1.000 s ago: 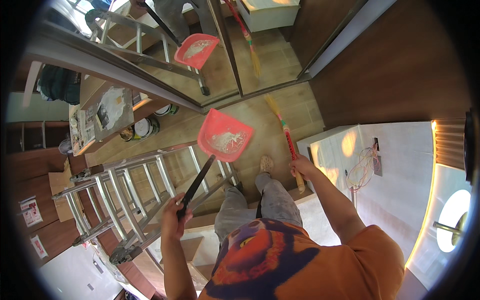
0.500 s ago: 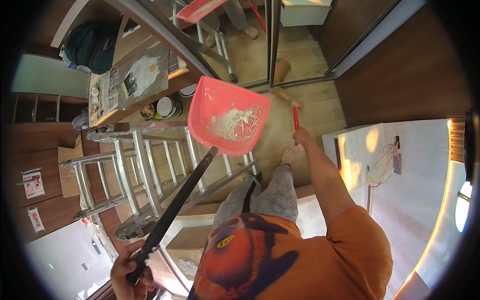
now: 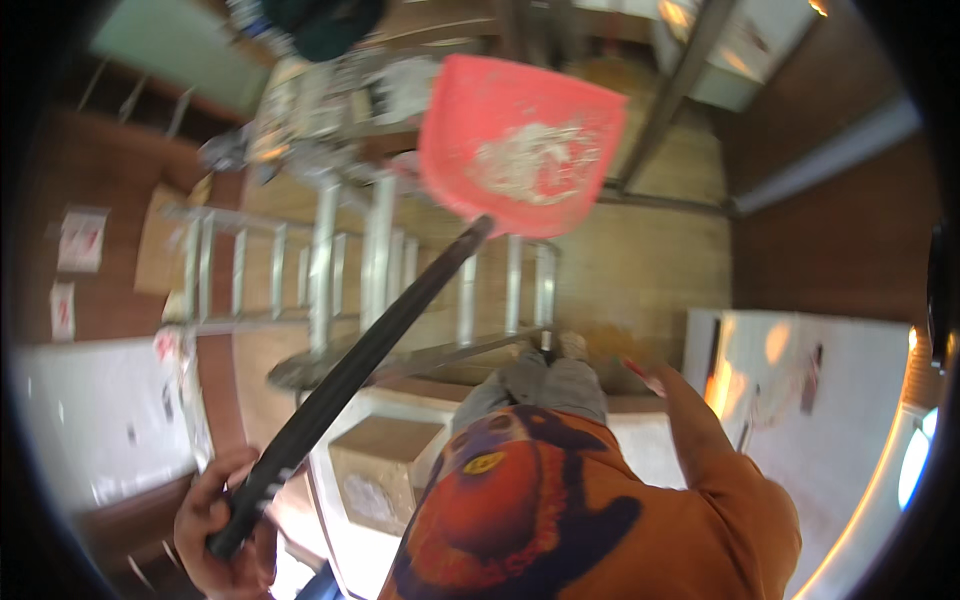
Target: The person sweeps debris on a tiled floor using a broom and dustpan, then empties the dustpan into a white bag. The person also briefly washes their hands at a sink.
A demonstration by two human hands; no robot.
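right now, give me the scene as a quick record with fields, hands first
left hand: closed around the black handle of the dustpan
right hand: on a red broom handle; blurred
dustpan: red, holding pale scraps
ladder: metal, left of the person's legs
clothing: orange shirt with a printed picture
picture quality: motion blur; broom bristles unclear

Motion blur softens the dustpan [image 3: 452, 130] and the ladder [image 3: 321, 270] at nine o'clock. Toward four, a strip [image 3: 876, 484] glows beside white glare [image 3: 916, 472]; the wall [image 3: 835, 235] near three is dimmer. Edges bend toward a black rim [image 3: 25, 60].
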